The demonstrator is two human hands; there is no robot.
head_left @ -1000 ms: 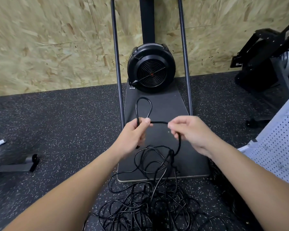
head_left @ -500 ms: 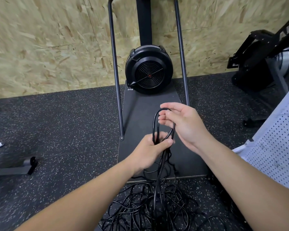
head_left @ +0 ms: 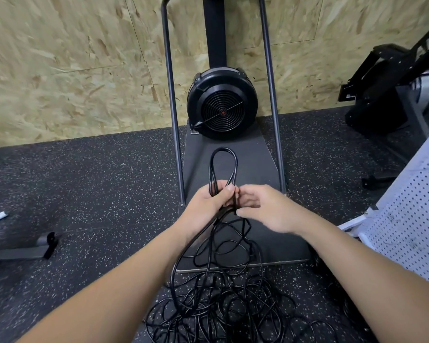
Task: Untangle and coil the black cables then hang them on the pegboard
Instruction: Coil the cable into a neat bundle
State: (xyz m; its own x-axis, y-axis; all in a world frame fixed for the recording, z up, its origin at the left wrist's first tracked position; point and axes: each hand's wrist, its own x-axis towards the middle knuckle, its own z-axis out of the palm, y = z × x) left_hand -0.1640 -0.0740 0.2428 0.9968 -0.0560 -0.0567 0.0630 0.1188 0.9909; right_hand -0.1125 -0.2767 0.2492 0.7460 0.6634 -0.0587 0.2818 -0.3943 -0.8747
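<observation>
Both forearms are bare, without sleeves, gloves or jewellery.

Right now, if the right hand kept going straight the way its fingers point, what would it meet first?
The right hand points toward the person's left, so it would likely meet the cable strands gripped in the left hand first; its fingertips look already at them, though depth is unclear.

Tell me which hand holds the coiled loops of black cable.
The left hand grips the cable loops, which stand up above its fist; the right hand only pinches one strand beside them.
</observation>
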